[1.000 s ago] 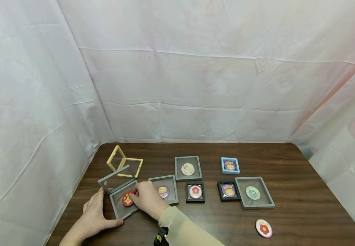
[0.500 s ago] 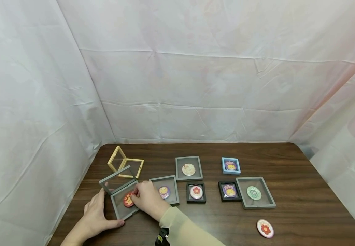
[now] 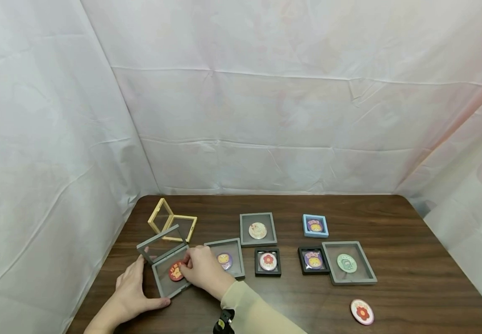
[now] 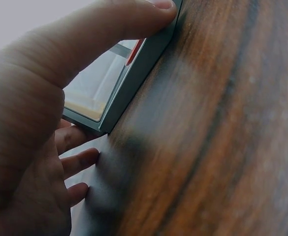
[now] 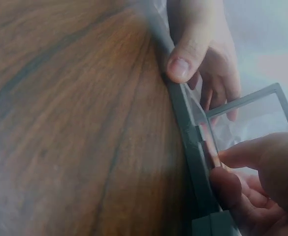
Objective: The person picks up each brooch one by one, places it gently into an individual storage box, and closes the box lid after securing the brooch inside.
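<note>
A grey display frame [image 3: 163,284] lies on the table at the left, its clear lid [image 3: 160,242] raised and tilted back. My left hand [image 3: 131,293] holds the frame's left side, with the thumb on the near edge and the fingers behind the hinge corner. Inside the frame sits a round red badge [image 3: 176,271] with a yellow figure. My right hand [image 3: 207,271] reaches over the frame's right side and pinches the badge's right edge between thumb and fingers. In the right wrist view, those fingertips [image 5: 226,183] are at the badge, which is seen edge-on.
An open yellow frame [image 3: 182,216] stands behind. To the right are grey frames [image 3: 274,228] with badges, black frames [image 3: 268,273], a blue frame [image 3: 316,235] and a loose flower badge [image 3: 362,311]. Another grey frame [image 3: 239,260] lies partly under the right hand.
The red badge has turned a little within the frame, under the right fingers. Otherwise the hands stay in place; the whole view shifts slightly.
</note>
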{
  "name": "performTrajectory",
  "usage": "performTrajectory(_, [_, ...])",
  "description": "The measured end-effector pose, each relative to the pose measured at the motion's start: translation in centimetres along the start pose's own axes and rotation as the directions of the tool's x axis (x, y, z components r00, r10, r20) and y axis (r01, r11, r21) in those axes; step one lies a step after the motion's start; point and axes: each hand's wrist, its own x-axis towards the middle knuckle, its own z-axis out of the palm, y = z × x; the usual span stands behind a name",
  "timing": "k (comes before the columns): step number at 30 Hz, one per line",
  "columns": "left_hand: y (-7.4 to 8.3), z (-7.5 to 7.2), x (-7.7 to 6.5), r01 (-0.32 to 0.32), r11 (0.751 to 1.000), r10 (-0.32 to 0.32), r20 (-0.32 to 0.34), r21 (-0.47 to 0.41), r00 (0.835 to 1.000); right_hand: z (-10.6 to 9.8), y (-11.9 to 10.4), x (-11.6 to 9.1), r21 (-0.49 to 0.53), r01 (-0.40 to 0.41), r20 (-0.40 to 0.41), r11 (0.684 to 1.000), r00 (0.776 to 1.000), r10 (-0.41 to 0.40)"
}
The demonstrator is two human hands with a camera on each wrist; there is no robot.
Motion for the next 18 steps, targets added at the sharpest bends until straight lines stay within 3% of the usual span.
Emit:
performTrajectory(4, [0.3, -0.1, 0.1, 0.007, 1.000, -0.007, -0.012, -0.003, 1.000, -1.2, 0.1, 0.3, 0.060, -0.053, -0.062, 0.997, 0.996, 0.057])
performTrajectory(8, [0.6, -0.3, 0.3, -0.006, 0.998, 0.004, -0.043, -0.063, 0.999, -2.5, 0.4, 0.9, 0.131, -0.064, -0.103, 0.989, 0.992, 0.077])
performTrajectory(14, [0.5, -0.5, 0.2, -0.078, 0.990, 0.065, -0.108, -0.120, 0.992, -3.6, 0.2, 1.1, 0.189, -0.026, 0.006, 0.982, 1.000, 0.025])
performTrajectory(18, [0.3, -0.5, 0.1, -0.067, 0.990, 0.057, -0.086, -0.121, 0.995, -4.0, -0.1, 1.2, 0.222, -0.004, 0.063, 0.975, 0.998, -0.010])
